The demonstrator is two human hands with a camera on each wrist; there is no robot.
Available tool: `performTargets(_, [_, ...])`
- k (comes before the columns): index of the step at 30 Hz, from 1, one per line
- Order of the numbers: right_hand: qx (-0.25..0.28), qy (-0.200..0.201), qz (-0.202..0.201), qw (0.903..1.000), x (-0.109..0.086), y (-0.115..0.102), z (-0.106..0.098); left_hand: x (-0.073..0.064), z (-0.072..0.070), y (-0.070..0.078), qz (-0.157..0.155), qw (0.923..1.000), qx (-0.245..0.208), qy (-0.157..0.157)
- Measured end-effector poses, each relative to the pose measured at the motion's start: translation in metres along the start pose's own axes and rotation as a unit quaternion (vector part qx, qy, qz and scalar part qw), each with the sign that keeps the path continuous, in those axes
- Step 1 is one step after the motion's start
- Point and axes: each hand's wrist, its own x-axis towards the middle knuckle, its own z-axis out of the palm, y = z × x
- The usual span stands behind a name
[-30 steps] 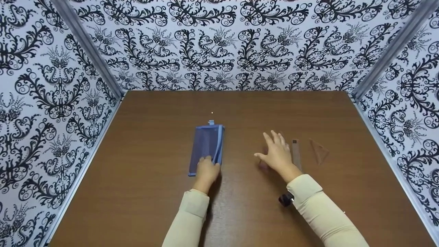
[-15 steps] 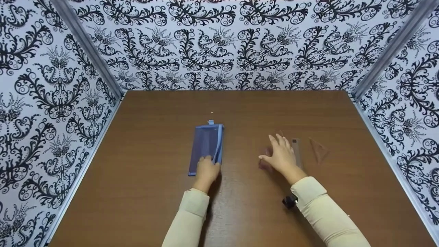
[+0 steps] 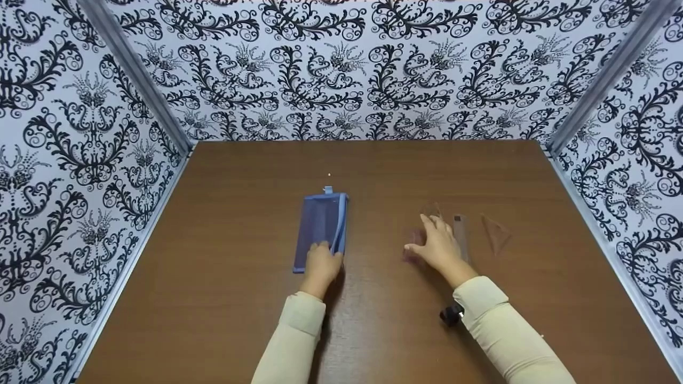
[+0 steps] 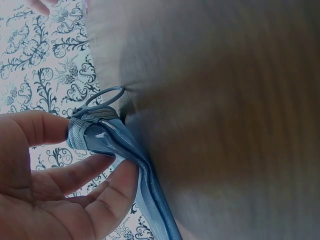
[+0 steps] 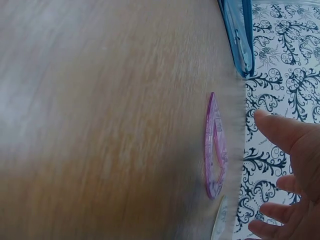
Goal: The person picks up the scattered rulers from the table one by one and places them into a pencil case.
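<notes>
A blue mesh zipper pouch (image 3: pixel 320 218) lies on the table with its zipper along the right side. My left hand (image 3: pixel 322 266) pinches its near end by the zipper, thumb opposite the fingers; the left wrist view shows a zipper pull ring (image 4: pixel 105 97) beside the thumb. My right hand (image 3: pixel 442 248) is held with fingers spread and slightly bent, nothing between them. Under and left of it lies a pinkish see-through protractor (image 3: pixel 412 246), seen apart from the thumb in the right wrist view. A clear, thin-edged piece (image 3: pixel 433 207) shows just beyond the fingertips.
Right of my right hand lie a clear ruler (image 3: pixel 460 234), partly hidden by the hand, and a see-through set square (image 3: pixel 496 234). Patterned walls (image 3: pixel 341 69) close the brown table (image 3: pixel 240 320) at the back and both sides.
My right hand has shifted a little right and lower, and its fingers have bent somewhat, uncovering more of the protractor and the clear piece. My left hand and the pouch have stayed put.
</notes>
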Motion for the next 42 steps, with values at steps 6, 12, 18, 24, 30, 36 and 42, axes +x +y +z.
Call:
performTargets(6, [0.012,-0.009,0.009,0.9998,0.001,0.002,0.0,0.001,0.0,0.001,0.002,1.0,0.001,-0.001])
performTargets(12, [0.037,-0.013,0.01,0.9992,-0.002,0.005,0.001,0.002,0.0,0.003,0.0,0.9999,0.009,-0.006])
performTargets(18, [0.064,-0.014,0.025,0.9976,0.0,0.006,0.001,0.002,0.0,0.004,0.003,0.9999,0.002,-0.014])
performTargets(24, [0.113,-0.016,0.041,0.9926,0.003,0.01,0.002,0.002,0.0,0.001,0.006,0.9997,-0.004,-0.022])
performTargets(30, [0.14,-0.015,0.049,0.9889,0.004,0.013,0.006,0.001,0.001,0.0,0.005,0.9998,-0.007,-0.018])
performTargets(36, [0.17,-0.009,0.056,0.9839,0.006,0.017,0.009,0.0,0.001,-0.002,-0.003,0.9998,-0.006,-0.018])
performTargets(42, [0.196,-0.027,0.073,0.9775,0.008,0.015,0.009,0.002,0.0,-0.002,-0.006,0.9998,-0.006,-0.016])
